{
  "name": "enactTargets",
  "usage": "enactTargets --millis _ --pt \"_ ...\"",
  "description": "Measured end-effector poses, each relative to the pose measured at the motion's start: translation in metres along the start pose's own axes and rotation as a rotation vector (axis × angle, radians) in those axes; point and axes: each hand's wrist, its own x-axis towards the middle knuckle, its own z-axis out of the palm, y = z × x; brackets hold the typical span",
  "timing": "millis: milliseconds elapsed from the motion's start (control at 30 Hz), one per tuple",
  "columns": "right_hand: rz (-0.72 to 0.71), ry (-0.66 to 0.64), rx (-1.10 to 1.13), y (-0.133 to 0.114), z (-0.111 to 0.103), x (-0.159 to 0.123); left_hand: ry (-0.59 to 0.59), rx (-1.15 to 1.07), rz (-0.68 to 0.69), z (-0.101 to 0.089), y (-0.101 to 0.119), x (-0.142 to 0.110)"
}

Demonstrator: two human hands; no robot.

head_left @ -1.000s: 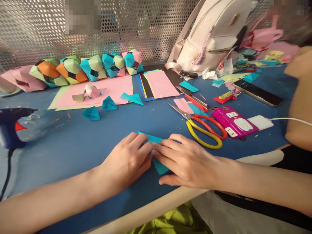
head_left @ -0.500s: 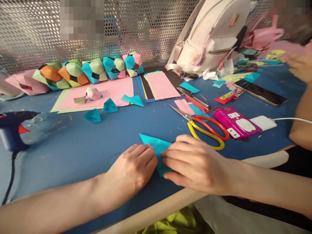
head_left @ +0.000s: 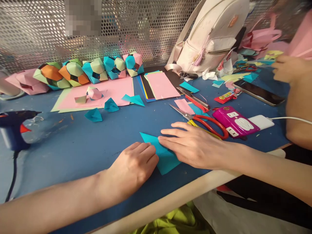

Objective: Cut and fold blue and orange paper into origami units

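Note:
A turquoise sheet of folded paper (head_left: 167, 159) lies on the blue table near its front edge, one sharp corner pointing to the far left. My left hand (head_left: 136, 165) is closed, its curled fingers at the left edge of the paper; the fingertips are hidden. My right hand (head_left: 195, 144) rests on the paper's right part with fingers stretched out and lying flat. Just beyond that hand are scissors (head_left: 187, 116) with red and yellow handles, the yellow one partly covered by it. Small folded turquoise pieces (head_left: 94, 115) sit farther back on the left.
A glue gun (head_left: 16, 128) stands at the left. Several folded paper balls (head_left: 95, 71) line the mesh panel, behind stacked coloured paper (head_left: 163, 86). At the right are a purple power adapter (head_left: 235, 122), a phone (head_left: 258, 92), a backpack (head_left: 209, 39) and another person's hand (head_left: 282, 70).
My right hand has moved up over the paper, its fingers straightening, and more of the paper's lower part shows. My left hand stays nearly in place. The other person's hand has shifted left.

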Motion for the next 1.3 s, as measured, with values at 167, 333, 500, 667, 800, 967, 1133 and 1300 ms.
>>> enactTargets --millis 167,333,500,667,800,967,1133,1300 --pt "-0.016 0.059 -0.113 -0.007 -0.020 -0.024 -0.019 -0.010 0.004 0.000 -0.001 0.001" --pt "0.100 0.162 -0.122 -0.014 -0.019 -0.016 0.003 -0.004 0.010 0.001 -0.002 0.001" --pt "0.098 0.073 0.022 -0.023 0.005 -0.006 0.031 -0.049 -0.043 0.001 -0.002 0.004" --pt "0.074 0.031 0.087 -0.025 0.014 -0.009 0.132 -0.034 -0.094 0.010 -0.004 0.009" --pt "0.061 0.036 0.070 -0.025 0.010 -0.006 0.134 0.053 -0.068 0.013 -0.004 0.010" --pt "0.076 0.099 0.036 -0.026 0.009 -0.005 0.110 0.226 -0.048 0.008 0.001 0.010" --pt "0.097 0.157 -0.002 -0.028 0.009 -0.006 0.089 0.357 -0.074 0.010 0.001 0.008" --pt "0.108 0.142 -0.010 -0.030 0.006 -0.007 0.069 0.401 -0.130 0.016 -0.001 0.004"
